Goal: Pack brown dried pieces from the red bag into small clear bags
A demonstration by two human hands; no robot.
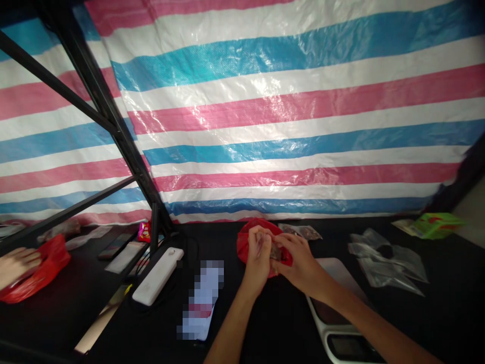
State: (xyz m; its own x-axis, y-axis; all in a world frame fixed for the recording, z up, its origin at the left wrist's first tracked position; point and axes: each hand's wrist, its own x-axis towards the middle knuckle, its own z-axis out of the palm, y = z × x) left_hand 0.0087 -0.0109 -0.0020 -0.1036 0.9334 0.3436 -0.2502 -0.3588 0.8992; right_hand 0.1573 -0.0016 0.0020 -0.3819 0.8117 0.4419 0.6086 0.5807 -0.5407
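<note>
My left hand (256, 258) and my right hand (299, 263) meet over a red plastic bag (244, 241) on the black table. Both hands are closed in a pinch on a small clear pouch (273, 251) with dark contents, held just in front of the red bag. The fingers hide most of the pouch. A white kitchen scale (333, 323) lies under my right forearm.
Clear empty pouches (386, 260) lie at the right, a green packet (435, 224) beyond them. A filled clear pouch (303, 231) sits behind the red bag. A white power bank (157, 275) and a phone (202, 301) lie left. Another person's hand (17, 263) rests on a second red bag (41, 270) past the black frame (113, 126).
</note>
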